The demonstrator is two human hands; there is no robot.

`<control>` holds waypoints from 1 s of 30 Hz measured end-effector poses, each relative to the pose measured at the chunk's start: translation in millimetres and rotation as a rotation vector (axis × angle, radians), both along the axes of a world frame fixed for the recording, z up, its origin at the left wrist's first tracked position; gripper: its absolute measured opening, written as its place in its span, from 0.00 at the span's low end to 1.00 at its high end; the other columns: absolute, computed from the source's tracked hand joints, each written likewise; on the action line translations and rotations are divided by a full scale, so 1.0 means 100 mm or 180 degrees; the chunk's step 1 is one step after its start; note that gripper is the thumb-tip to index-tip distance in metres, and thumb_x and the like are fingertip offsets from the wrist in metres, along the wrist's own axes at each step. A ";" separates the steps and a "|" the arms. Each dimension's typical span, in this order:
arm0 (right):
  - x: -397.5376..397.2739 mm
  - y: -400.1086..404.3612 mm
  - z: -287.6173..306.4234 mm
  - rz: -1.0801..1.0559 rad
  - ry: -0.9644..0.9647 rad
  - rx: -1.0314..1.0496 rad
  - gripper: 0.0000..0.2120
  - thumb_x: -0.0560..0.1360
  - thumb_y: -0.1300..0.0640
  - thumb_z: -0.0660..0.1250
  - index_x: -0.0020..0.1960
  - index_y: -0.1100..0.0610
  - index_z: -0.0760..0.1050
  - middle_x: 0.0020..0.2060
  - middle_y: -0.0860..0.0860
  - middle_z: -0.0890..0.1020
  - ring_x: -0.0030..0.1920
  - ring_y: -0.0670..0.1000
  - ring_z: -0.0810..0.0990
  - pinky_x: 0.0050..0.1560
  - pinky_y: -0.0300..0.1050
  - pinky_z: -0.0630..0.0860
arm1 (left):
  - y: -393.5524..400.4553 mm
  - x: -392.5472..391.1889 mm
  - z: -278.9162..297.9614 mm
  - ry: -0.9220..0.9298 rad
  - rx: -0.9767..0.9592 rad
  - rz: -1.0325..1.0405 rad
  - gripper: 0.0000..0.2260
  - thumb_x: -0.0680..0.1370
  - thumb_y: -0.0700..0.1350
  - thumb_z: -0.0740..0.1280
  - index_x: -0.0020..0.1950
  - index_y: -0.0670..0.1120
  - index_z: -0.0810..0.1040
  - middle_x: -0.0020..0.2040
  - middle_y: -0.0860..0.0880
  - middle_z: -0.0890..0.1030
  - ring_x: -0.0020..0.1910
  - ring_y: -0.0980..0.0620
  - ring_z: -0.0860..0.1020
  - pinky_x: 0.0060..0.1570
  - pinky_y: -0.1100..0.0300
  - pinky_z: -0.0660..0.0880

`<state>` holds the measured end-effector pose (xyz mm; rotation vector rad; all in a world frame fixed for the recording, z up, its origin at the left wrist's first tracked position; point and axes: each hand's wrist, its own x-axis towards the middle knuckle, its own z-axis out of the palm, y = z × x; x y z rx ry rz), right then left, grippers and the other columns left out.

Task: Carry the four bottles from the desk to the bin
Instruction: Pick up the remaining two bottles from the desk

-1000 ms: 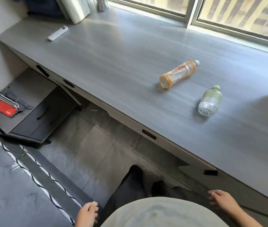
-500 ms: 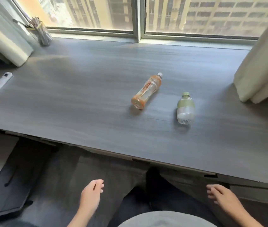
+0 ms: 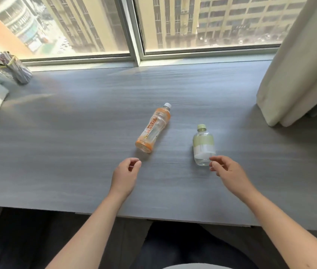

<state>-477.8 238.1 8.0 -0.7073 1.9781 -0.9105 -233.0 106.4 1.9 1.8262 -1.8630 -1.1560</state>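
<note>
Pickup step: left hand (image 3: 125,174) nears the orange bottle (image 3: 153,128), right hand (image 3: 228,171) beside the green bottle (image 3: 203,145), fingers loosely curled, empty; next, grasp each.

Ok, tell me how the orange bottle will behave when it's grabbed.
The orange bottle lies on its side on the desk, so a nudge would probably roll it. It looks clear and mostly empty, so likely light. The thin plastic may dent under a firm squeeze. The left hand is near its base, not touching.
</note>
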 end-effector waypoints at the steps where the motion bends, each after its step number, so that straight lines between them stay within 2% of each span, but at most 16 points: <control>1: -0.02 -0.07 0.00 -0.0061 0.0056 -0.0017 0.11 0.78 0.60 0.61 0.58 0.58 0.76 0.47 0.55 0.82 0.52 0.56 0.80 0.56 0.50 0.74 | -0.10 -0.10 0.00 -0.0052 -0.0049 -0.0018 0.10 0.77 0.46 0.65 0.54 0.44 0.79 0.51 0.47 0.81 0.47 0.51 0.76 0.47 0.62 0.67; 4: -0.08 -0.21 -0.02 -0.0200 0.0340 -0.0016 0.12 0.77 0.59 0.62 0.59 0.58 0.76 0.46 0.53 0.81 0.50 0.54 0.79 0.50 0.43 0.71 | -0.39 -0.36 -0.04 -0.0228 -0.0207 -0.0163 0.17 0.75 0.49 0.67 0.60 0.43 0.75 0.58 0.44 0.77 0.56 0.47 0.75 0.53 0.58 0.70; 7: -0.14 -0.31 -0.06 -0.0424 0.0600 0.0003 0.12 0.76 0.58 0.63 0.59 0.58 0.76 0.46 0.51 0.80 0.46 0.50 0.76 0.49 0.41 0.69 | -0.64 -0.60 -0.11 -0.0553 -0.0400 -0.0408 0.24 0.73 0.53 0.68 0.65 0.43 0.70 0.62 0.43 0.73 0.63 0.44 0.70 0.60 0.52 0.69; 11: -0.21 -0.42 -0.13 -0.0590 0.0811 0.0109 0.13 0.75 0.59 0.64 0.59 0.59 0.76 0.45 0.50 0.79 0.46 0.50 0.76 0.49 0.40 0.68 | -0.92 -0.83 -0.24 -0.0924 -0.0368 -0.0728 0.33 0.72 0.56 0.68 0.71 0.41 0.63 0.69 0.42 0.68 0.69 0.43 0.66 0.66 0.50 0.65; 14: -0.22 -0.48 -0.19 -0.0649 0.0817 0.0187 0.15 0.75 0.58 0.65 0.61 0.59 0.75 0.47 0.53 0.80 0.47 0.51 0.77 0.50 0.41 0.70 | -1.07 -0.93 -0.34 -0.1160 -0.0179 -0.0881 0.37 0.71 0.58 0.69 0.72 0.42 0.59 0.70 0.42 0.67 0.70 0.43 0.65 0.65 0.48 0.66; 16: -0.23 -0.51 -0.23 -0.0686 0.0827 0.0249 0.17 0.74 0.58 0.66 0.62 0.59 0.74 0.50 0.54 0.80 0.50 0.52 0.77 0.53 0.43 0.71 | -1.15 -0.97 -0.39 -0.1307 -0.0094 -0.0934 0.36 0.71 0.59 0.69 0.71 0.42 0.60 0.69 0.42 0.69 0.68 0.42 0.68 0.61 0.47 0.69; 20: -0.25 -0.59 -0.31 -0.0686 0.0920 0.0403 0.21 0.74 0.54 0.67 0.65 0.59 0.71 0.56 0.55 0.78 0.54 0.51 0.76 0.54 0.41 0.69 | -1.25 -1.01 -0.45 -0.1369 0.0089 -0.1074 0.28 0.71 0.59 0.68 0.62 0.42 0.67 0.62 0.42 0.74 0.61 0.41 0.74 0.53 0.47 0.73; 23: -0.27 -0.69 -0.36 -0.0648 0.0859 0.0583 0.28 0.72 0.47 0.68 0.68 0.57 0.67 0.61 0.54 0.74 0.59 0.53 0.75 0.59 0.48 0.72 | -1.23 -0.99 -0.46 -0.1305 0.0138 -0.1019 0.27 0.70 0.57 0.68 0.62 0.42 0.67 0.60 0.42 0.75 0.59 0.41 0.75 0.53 0.48 0.73; 27: -0.26 -0.86 -0.42 -0.0531 0.0793 0.0919 0.39 0.67 0.38 0.69 0.71 0.57 0.62 0.67 0.55 0.70 0.66 0.55 0.72 0.65 0.53 0.70 | -1.22 -0.91 -0.48 -0.0921 0.0343 -0.0732 0.25 0.70 0.56 0.69 0.60 0.42 0.71 0.58 0.43 0.77 0.57 0.41 0.76 0.54 0.50 0.74; 30: -0.22 -0.96 -0.45 -0.0468 0.0821 0.1161 0.46 0.64 0.34 0.69 0.72 0.57 0.59 0.69 0.56 0.68 0.69 0.57 0.68 0.66 0.54 0.68 | -1.20 -0.83 -0.44 -0.0426 0.0461 -0.0339 0.21 0.71 0.54 0.70 0.58 0.44 0.72 0.55 0.45 0.78 0.53 0.44 0.76 0.48 0.57 0.69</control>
